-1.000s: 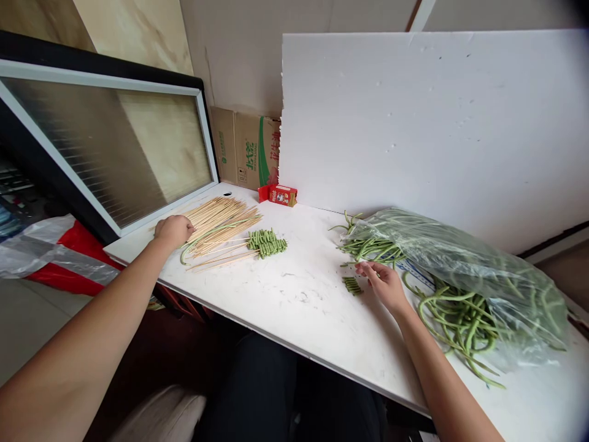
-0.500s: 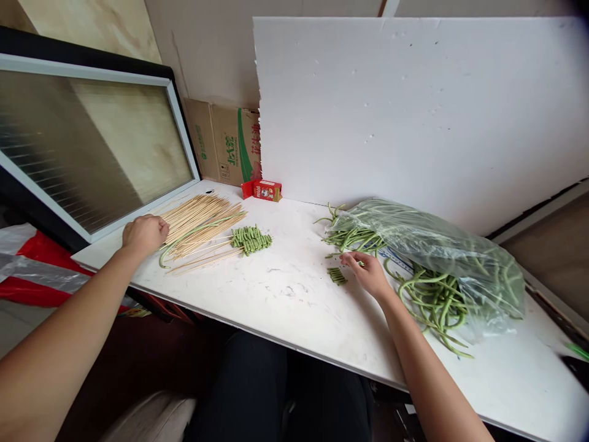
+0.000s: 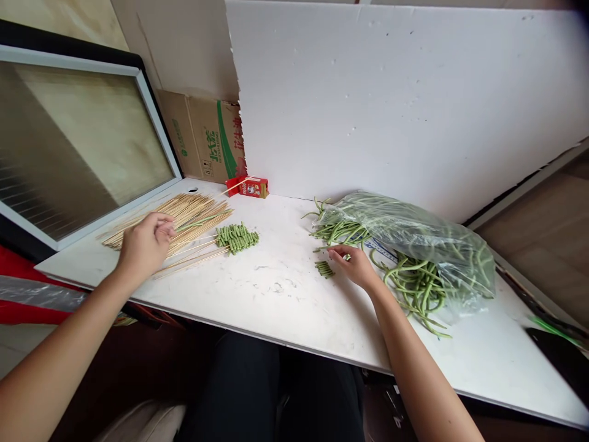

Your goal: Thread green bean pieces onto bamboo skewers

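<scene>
My left hand is closed on a thin bamboo skewer, held raised with its far end in front of the red box. Beneath this hand spreads a pile of bamboo skewers, a long green bean lying across it. Beside the pile lie cut bean pieces threaded on skewers. On the right, my right hand has its thumb and fingers pinched close above the table, with a bit of green bean showing between them. A small row of cut bean pieces lies just left of its fingertips.
A clear plastic bag of long green beans lies at the right, with loose beans spilling out in front. A red box and a cardboard carton stand at the back. A white foam board rises behind the table.
My left hand has lifted from the skewer pile's near end and moved rightward over it, bringing up a skewer. My right hand stays by the cut pieces. The view has shifted slightly.
</scene>
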Demonstrator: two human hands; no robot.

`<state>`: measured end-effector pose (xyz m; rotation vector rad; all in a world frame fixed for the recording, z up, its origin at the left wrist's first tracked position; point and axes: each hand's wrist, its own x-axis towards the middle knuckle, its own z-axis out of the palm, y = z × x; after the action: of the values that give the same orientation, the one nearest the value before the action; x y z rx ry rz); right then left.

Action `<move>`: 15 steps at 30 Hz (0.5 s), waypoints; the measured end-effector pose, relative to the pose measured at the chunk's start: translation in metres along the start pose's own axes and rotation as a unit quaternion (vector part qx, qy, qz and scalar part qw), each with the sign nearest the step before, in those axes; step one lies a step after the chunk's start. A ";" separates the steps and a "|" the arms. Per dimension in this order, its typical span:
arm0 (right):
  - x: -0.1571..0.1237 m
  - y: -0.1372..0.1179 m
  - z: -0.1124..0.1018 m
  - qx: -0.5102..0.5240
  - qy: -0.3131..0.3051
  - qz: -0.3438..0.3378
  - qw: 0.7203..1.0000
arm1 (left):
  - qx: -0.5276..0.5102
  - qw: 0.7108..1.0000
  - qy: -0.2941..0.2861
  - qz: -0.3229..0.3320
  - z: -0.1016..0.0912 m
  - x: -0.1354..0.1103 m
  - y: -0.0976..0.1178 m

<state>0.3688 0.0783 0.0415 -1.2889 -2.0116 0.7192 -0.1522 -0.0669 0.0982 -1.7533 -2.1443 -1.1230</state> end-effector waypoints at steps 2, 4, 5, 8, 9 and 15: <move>0.000 0.000 0.000 0.017 -0.002 0.001 1.000 | -0.041 0.999 -0.018 -0.001 0.011 -0.018 0.028; 0.000 0.001 0.000 0.054 0.000 -0.010 0.998 | -0.101 0.994 -0.038 -0.010 0.028 -0.037 0.052; 0.000 0.002 0.000 0.074 0.001 -0.021 0.997 | -0.138 0.989 -0.054 -0.024 0.036 -0.046 0.062; 0.001 0.005 0.000 0.104 0.018 -0.053 0.993 | -0.223 0.966 -0.122 -0.056 0.062 -0.071 0.087; 0.002 0.007 0.000 0.100 0.026 -0.055 0.993 | -0.240 0.959 -0.135 -0.062 0.069 -0.078 0.093; 0.005 0.011 0.011 -0.062 0.007 -0.107 0.992 | -0.304 0.931 -0.176 -0.102 0.096 -0.113 0.112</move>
<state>0.3653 0.0859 0.0271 -1.1187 -2.1721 0.4901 0.0134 -0.0910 0.0188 -2.1480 -2.3976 -1.8047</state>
